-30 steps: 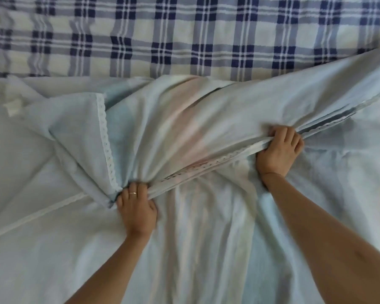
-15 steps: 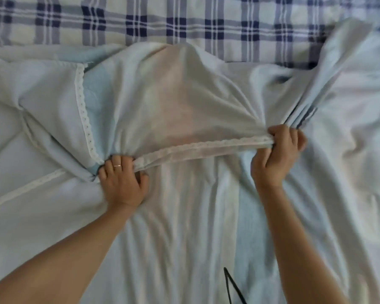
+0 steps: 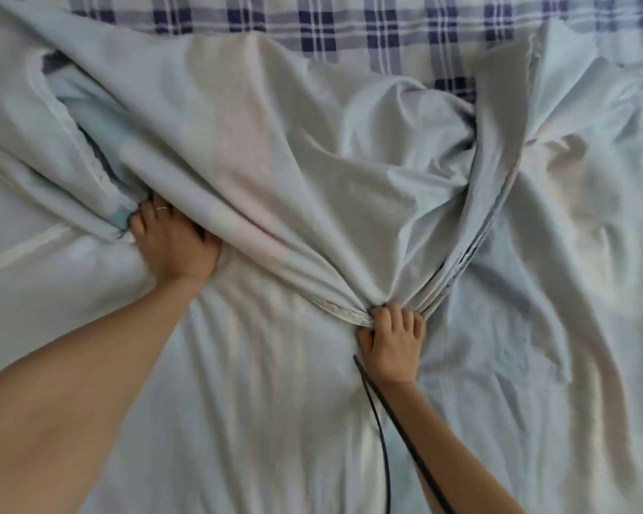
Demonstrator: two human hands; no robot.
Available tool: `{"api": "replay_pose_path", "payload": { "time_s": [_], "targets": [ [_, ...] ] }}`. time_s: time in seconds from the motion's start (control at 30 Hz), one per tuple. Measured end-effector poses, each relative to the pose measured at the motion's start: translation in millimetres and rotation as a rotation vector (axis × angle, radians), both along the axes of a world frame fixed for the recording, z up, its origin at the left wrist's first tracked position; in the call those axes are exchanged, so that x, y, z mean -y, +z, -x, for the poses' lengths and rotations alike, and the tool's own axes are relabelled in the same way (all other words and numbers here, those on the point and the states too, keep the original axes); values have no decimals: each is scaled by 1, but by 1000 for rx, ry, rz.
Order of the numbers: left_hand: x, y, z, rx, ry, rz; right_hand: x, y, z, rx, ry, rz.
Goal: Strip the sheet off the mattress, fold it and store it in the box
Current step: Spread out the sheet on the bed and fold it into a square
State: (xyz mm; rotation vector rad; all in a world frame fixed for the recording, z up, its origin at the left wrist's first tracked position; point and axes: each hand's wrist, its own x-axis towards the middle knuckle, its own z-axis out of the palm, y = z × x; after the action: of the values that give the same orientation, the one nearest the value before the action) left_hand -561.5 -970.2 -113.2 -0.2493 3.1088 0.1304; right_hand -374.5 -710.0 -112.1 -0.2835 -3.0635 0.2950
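Sheet [image 3: 283,150] is off its fit and lies loose over the bed, filling nearly the whole view; the plaid mattress [image 3: 312,27] shows only along the far edge. Left hand [image 3: 175,246] sits at the left with its fingers pushed under a raised fold. The fingertips are hidden by cloth, but it looks like a grip on that gathered corner, ring [image 3: 161,208] just visible. Right hand [image 3: 392,339] is nearer and toward centre, fingers curled tight round a bunch of stacked, trimmed edges. My read is two anchor points on one hem, so the span between them can be pulled taut and laid over as a fold — the right hand bunches the layers to keep them aligned. The cloth is pale blue with a faint pink band and a white trim strip [image 3: 19,250] at left, thin and limp, heavily creased, draping in a fan from the right grip. A black cable [image 3: 379,421] hangs by the right wrist — likely the rig's. No box in view.
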Motion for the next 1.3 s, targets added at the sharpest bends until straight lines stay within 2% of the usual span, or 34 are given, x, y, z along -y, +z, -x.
{"api": "replay_pose_path", "payload": {
  "time_s": [0.13, 0.27, 0.37, 0.47, 0.57, 0.73, 0.87, 0.93, 1.0, 1.07, 1.13, 1.27, 1.3],
  "targets": [
    [8, 8, -16, -63, -12, -129, -1, -1, 0, -37, -13, 39],
    [39, 49, -91, -159, -134, -288, -2, 3, -1, -27, 17, 85],
    [63, 61, -192, -142, -92, -259, -6, 1, -1, 13, 31, 96],
    [53, 28, -275, -32, 55, -187, -8, -1, -1, -17, 56, 108],
    [40, -1, -290, -93, 164, -81, -11, -10, -2, -118, 90, 98],
    [46, -10, -290, -242, 71, -43, -13, -16, -2, -168, 75, 67],
    [46, -14, -289, -321, 56, -63, -10, -7, -6, -211, 105, 125],
    [50, -15, -288, -340, 56, -78, -8, 1, -3, -104, 106, 149],
    [49, -10, -292, -340, 76, -110, -12, 21, -6, 91, 155, 118],
    [46, -2, -295, -292, 88, -114, -22, 51, -21, 308, 236, -25],
    [42, 10, -300, -206, 87, -96, -35, 77, -59, 443, 283, -171],
    [41, 51, -337, 134, -47, -188, -59, 118, -166, 508, 275, -258],
    [45, 66, -353, 142, -138, -166, -64, 128, -191, 488, 264, -253]
  ]
}}
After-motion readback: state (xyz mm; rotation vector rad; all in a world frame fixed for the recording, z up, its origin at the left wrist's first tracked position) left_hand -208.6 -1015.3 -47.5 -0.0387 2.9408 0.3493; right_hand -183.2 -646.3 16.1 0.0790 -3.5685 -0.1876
